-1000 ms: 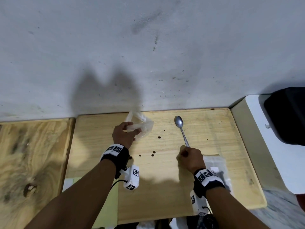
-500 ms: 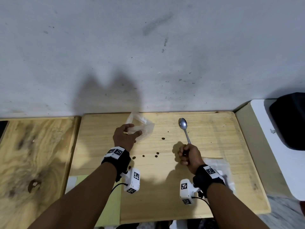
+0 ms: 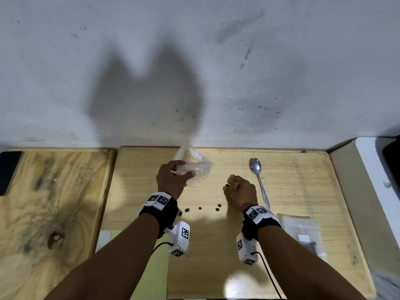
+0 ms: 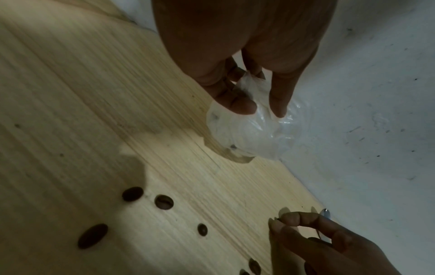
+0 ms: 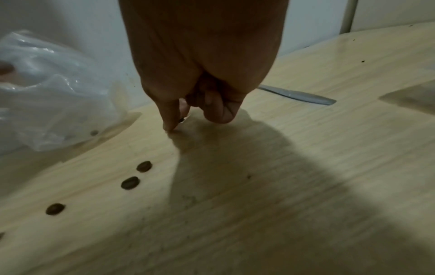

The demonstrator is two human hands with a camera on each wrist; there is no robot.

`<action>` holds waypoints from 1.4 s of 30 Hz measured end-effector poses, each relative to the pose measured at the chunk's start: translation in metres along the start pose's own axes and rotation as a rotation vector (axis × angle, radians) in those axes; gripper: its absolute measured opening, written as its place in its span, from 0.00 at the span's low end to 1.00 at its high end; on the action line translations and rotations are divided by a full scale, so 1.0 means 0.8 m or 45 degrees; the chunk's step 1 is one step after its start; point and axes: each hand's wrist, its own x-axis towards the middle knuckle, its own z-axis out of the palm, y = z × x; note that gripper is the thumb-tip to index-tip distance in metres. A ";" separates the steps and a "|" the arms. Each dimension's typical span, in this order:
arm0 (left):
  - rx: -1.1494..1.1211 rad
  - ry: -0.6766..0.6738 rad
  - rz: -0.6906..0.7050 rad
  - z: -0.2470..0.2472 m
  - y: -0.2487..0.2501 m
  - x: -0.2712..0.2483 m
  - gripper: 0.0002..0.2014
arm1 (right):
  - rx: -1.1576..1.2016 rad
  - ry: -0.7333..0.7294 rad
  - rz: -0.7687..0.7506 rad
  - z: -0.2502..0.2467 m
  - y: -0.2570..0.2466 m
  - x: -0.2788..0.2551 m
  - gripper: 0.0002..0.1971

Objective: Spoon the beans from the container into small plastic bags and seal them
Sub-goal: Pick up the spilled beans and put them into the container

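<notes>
My left hand (image 3: 186,168) grips a crumpled clear plastic bag (image 3: 199,172) near the back edge of the pale wooden board (image 3: 292,191); in the left wrist view the bag (image 4: 247,134) hangs from my fingers down to the board, with a bean or two inside. Right of it, my right hand (image 3: 230,182) is down at the board, thumb and forefinger pinching one brown bean (image 5: 181,120). Several loose beans (image 3: 219,205) lie scattered between my wrists. A metal spoon (image 3: 259,180) lies free on the board just right of my right hand. No bean container is in view.
A flat pile of clear bags (image 3: 300,232) lies by my right forearm. The grey wall (image 3: 194,61) rises right behind the board. A darker wooden board (image 3: 54,202) with a black phone (image 3: 8,172) is at the left, a white surface (image 3: 378,191) at the right.
My right hand has let go of the spoon handle and moved left and forward to a loose bean; the spoon now lies on the board. My left hand still holds the bag.
</notes>
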 end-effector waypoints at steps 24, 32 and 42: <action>0.013 0.029 0.035 -0.009 -0.010 -0.022 0.19 | 0.543 -0.306 0.165 -0.011 0.013 -0.048 0.12; -0.005 0.079 0.010 -0.025 -0.025 -0.033 0.19 | 0.093 -0.193 -0.082 0.020 0.026 -0.047 0.14; 0.013 0.088 -0.002 -0.041 -0.032 -0.034 0.20 | -0.079 -0.227 -0.117 0.021 0.015 -0.046 0.11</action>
